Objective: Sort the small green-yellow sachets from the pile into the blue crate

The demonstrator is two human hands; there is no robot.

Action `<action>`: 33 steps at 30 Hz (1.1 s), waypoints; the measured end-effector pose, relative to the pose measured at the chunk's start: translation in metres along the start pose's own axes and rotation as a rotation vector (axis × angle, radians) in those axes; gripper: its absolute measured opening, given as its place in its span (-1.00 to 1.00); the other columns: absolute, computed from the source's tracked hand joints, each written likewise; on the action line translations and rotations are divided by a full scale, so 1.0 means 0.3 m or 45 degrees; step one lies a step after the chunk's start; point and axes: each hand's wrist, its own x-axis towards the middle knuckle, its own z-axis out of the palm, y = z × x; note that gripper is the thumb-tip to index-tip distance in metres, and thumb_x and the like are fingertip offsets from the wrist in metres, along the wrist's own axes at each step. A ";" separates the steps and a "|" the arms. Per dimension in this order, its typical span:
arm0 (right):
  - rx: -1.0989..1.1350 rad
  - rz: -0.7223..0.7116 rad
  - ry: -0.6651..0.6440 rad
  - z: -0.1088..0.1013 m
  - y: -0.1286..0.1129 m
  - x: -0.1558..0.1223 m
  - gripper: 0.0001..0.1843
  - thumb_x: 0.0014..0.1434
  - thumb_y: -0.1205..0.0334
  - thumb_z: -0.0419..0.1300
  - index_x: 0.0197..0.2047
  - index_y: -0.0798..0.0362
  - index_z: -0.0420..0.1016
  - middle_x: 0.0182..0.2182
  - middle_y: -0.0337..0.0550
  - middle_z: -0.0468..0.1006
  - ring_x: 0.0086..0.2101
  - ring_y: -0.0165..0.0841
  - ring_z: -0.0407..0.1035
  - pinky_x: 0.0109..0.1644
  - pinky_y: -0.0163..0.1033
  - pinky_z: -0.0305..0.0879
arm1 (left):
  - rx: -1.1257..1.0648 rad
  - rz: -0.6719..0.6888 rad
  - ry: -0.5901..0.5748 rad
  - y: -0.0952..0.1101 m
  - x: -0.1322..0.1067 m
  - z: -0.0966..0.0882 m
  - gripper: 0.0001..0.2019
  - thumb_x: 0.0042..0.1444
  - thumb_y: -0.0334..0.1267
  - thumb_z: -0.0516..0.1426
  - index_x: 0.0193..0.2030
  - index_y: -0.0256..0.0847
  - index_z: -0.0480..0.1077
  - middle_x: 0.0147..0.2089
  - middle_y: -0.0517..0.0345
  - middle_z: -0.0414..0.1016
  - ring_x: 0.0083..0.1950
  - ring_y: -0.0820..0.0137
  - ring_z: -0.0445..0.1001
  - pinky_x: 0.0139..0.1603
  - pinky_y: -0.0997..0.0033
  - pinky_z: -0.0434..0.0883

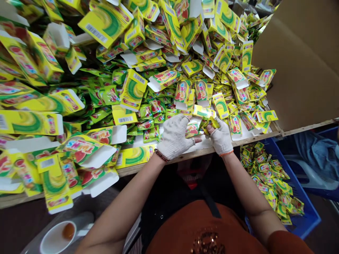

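My left hand (pixel 175 135), in a white glove with bare fingertips, rests at the front edge of the table, its thumb and fingers apart and nothing gripped. Just right of it lies a small yellow carton (pixel 192 129), partly hidden by my fingers. My right hand (pixel 221 138), gloved the same way, is closed on small yellow-green candy packets (pixel 208 123); how many I cannot tell. Behind both hands a yellow carton (pixel 203 111) lies on its side. Loose green candy packets (pixel 151 134) are to the left of my left hand.
Piles of yellow cartons (pixel 106 23), several with white flaps open, cover the table. A wooden strip (pixel 196 154) edges its front. A tall cardboard sheet (pixel 296 60) stands right. Below it, a blue crate (pixel 308 215) holds yellow packets. A white mug (pixel 50 243) stands lower left.
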 end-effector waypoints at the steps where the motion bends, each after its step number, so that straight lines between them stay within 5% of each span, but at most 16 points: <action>1: -0.027 -0.037 -0.020 0.011 -0.005 -0.002 -0.42 0.02 -0.13 0.35 0.03 0.01 0.45 -0.20 -0.10 0.59 -0.34 -0.36 0.45 -0.34 -0.29 0.44 | -0.139 -0.017 0.027 0.016 -0.002 -0.001 -0.36 0.02 0.17 0.25 0.12 -0.24 0.37 0.04 -0.12 0.46 0.12 0.03 0.40 0.15 0.07 0.32; 4: -0.046 -0.097 -0.057 0.034 -0.010 -0.007 -0.40 -0.01 -0.09 0.37 0.05 0.01 0.44 -0.16 -0.08 0.59 -0.24 -0.30 0.49 -0.21 -0.23 0.50 | -0.655 -0.196 -0.032 0.056 -0.005 0.004 -0.55 0.23 0.14 0.05 -0.10 -0.23 0.46 -0.22 0.03 0.54 -0.17 0.24 0.48 -0.12 0.28 0.41; 6: -0.033 -0.049 -0.080 0.037 -0.006 -0.009 -0.37 -0.01 -0.07 0.37 0.07 0.01 0.41 -0.18 -0.10 0.59 -0.33 -0.34 0.47 -0.32 -0.27 0.48 | -0.913 -0.340 -0.083 0.064 -0.003 0.011 -0.56 0.24 0.14 0.03 -0.29 -0.22 0.46 -0.37 0.10 0.52 -0.33 0.33 0.45 -0.28 0.38 0.38; 11: -0.096 0.069 -0.118 -0.009 -0.018 -0.015 -0.38 -0.01 -0.05 0.36 0.07 0.00 0.35 -0.27 -0.20 0.56 -0.58 -0.50 0.34 -0.58 -0.38 0.31 | -0.820 -0.429 -0.030 0.033 0.008 0.010 -0.61 0.21 0.04 0.07 -0.44 -0.21 0.45 -0.53 0.17 0.47 -0.45 0.39 0.40 -0.39 0.44 0.30; 15: -0.192 0.014 -0.180 -0.042 -0.068 -0.024 -0.46 0.08 -0.14 0.28 0.02 0.01 0.42 -0.32 -0.19 0.55 -0.60 -0.48 0.31 -0.56 -0.33 0.32 | -0.672 -0.327 0.010 0.034 0.003 0.003 -0.67 0.20 -0.01 0.09 -0.33 -0.21 0.54 -0.42 0.15 0.56 -0.37 0.35 0.46 -0.32 0.42 0.37; 19: -0.355 -0.213 -0.063 -0.027 -0.082 -0.018 -0.46 0.06 -0.23 0.28 -0.09 0.03 0.51 -0.17 -0.05 0.58 -0.26 -0.27 0.46 -0.21 -0.20 0.47 | -0.909 -0.375 0.061 0.081 -0.023 0.015 -0.67 0.14 0.00 0.16 -0.17 -0.20 0.58 -0.20 0.09 0.63 -0.19 0.27 0.55 -0.19 0.37 0.49; 22: -0.324 -0.148 -0.048 -0.019 -0.072 -0.013 -0.46 0.09 -0.23 0.25 -0.08 0.06 0.48 -0.30 -0.10 0.56 -0.36 -0.31 0.43 -0.28 -0.21 0.44 | -1.109 -0.451 0.115 0.099 -0.042 0.022 -0.65 0.07 0.03 0.24 -0.19 -0.22 0.58 -0.19 0.07 0.63 -0.22 0.28 0.55 -0.19 0.35 0.53; 25: -0.353 -0.091 -0.250 -0.032 -0.080 -0.014 -0.58 0.12 -0.11 0.24 -0.13 0.06 0.47 -0.43 -0.21 0.50 -0.52 -0.40 0.32 -0.42 -0.26 0.34 | -1.305 -0.478 -0.034 0.083 -0.040 0.010 -0.61 0.09 0.11 0.22 -0.29 -0.24 0.55 -0.34 0.07 0.57 -0.34 0.34 0.52 -0.32 0.37 0.53; 29: -0.617 -0.358 -0.323 -0.050 -0.107 -0.009 -0.80 0.10 0.10 0.26 -0.32 0.06 0.48 -0.38 -0.18 0.50 -0.33 -0.32 0.39 -0.21 -0.22 0.36 | -1.508 -0.618 -0.240 0.064 -0.017 -0.017 -0.62 -0.03 0.07 0.32 -0.32 -0.26 0.50 -0.41 0.13 0.50 -0.44 0.36 0.49 -0.44 0.37 0.54; 33: -0.669 -0.498 -0.179 -0.048 -0.109 -0.006 -0.71 0.15 0.01 0.23 -0.24 0.08 0.52 -0.23 -0.07 0.53 -0.17 -0.23 0.42 -0.02 -0.14 0.36 | -1.418 -0.604 -0.031 0.086 -0.017 -0.013 -0.61 -0.06 0.03 0.35 -0.25 -0.27 0.53 -0.29 0.06 0.58 -0.29 0.33 0.55 -0.26 0.34 0.58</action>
